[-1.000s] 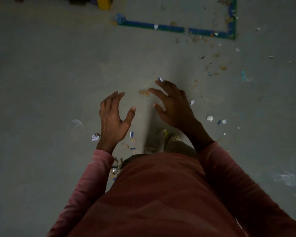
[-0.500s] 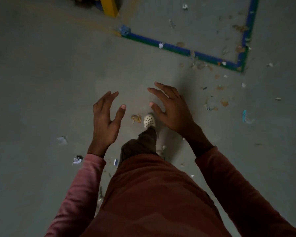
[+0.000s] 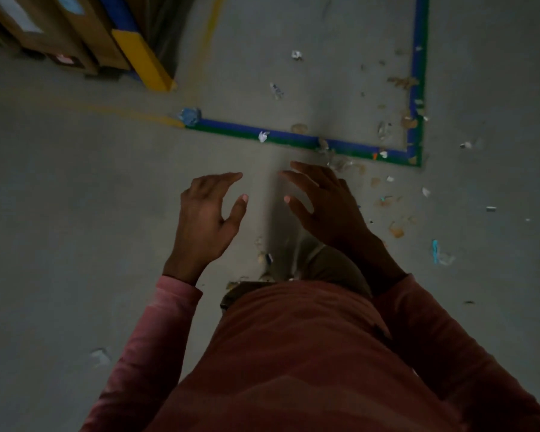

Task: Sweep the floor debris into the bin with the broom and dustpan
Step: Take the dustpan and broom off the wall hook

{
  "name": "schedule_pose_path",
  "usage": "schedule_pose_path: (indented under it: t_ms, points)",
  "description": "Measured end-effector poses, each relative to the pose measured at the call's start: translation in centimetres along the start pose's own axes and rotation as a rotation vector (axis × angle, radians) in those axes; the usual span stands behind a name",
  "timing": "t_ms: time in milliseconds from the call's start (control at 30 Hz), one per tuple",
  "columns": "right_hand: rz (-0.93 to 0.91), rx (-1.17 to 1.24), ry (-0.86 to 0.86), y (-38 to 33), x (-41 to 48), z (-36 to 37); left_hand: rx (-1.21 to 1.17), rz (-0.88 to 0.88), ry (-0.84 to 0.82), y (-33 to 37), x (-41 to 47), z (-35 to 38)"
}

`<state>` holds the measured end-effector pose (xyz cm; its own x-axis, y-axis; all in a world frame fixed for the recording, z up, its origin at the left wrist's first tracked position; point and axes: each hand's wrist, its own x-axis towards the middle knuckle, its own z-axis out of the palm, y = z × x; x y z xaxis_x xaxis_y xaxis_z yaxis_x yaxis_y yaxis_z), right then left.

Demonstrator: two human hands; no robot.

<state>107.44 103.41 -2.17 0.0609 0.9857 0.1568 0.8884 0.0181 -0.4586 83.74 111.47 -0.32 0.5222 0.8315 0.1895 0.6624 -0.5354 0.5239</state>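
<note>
Looking down on a grey concrete floor [image 3: 75,198] in dim light. Left hand [image 3: 205,219] out in front, back of the hand up, fingers loosely spread and a little bent, thumb apart; holds nothing. Right hand [image 3: 328,207] just beside it, likewise spread and relaxed, empty, fingertips pointing far and left. A narrow strip of floor between the two thumbs. Pink sleeves [image 3: 156,338] and a reddish shirt [image 3: 293,353] filling the near edge, with a khaki trouser leg [image 3: 334,266] under the right wrist.

Floor debris [image 3: 396,232] scattered mostly to the right: brown flakes and white paper bits right of the right hand, thicker toward the corner of the blue-and-green floor tape [image 3: 231,127] just beyond the fingertips. One white scrap [image 3: 263,136] lying on the tape itself, a crumpled bluish wad [image 3: 190,116] at the tape's left end, a light blue sliver [image 3: 435,251] farther right, a pale scrap [image 3: 100,357] alone at near left. A few crumbs between the wrists, near the trouser leg. Far left: a yellow corner guard [image 3: 141,57] and brown cardboard boxes [image 3: 85,35] standing on the floor.
</note>
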Motion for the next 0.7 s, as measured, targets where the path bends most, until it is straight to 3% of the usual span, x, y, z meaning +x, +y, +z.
schedule_pose_path:
  t_ms: [200,400,600,700]
  points:
    - [-0.008,-0.002,-0.039,10.7,9.9,0.4,0.327,0.146,-0.12,0.3,11.9,6.6]
    - [-0.116,0.03,-0.048,23.3,23.3,-4.6,0.311,0.105,-0.19,2.1,27.6,12.7]
    - [-0.18,-0.032,-0.019,31.4,37.3,-11.3,0.244,0.081,-0.025,5.2,44.8,12.9]
    - [-0.185,-0.015,-0.034,35.7,43.4,-11.2,0.206,0.027,-0.037,3.9,51.3,15.3]
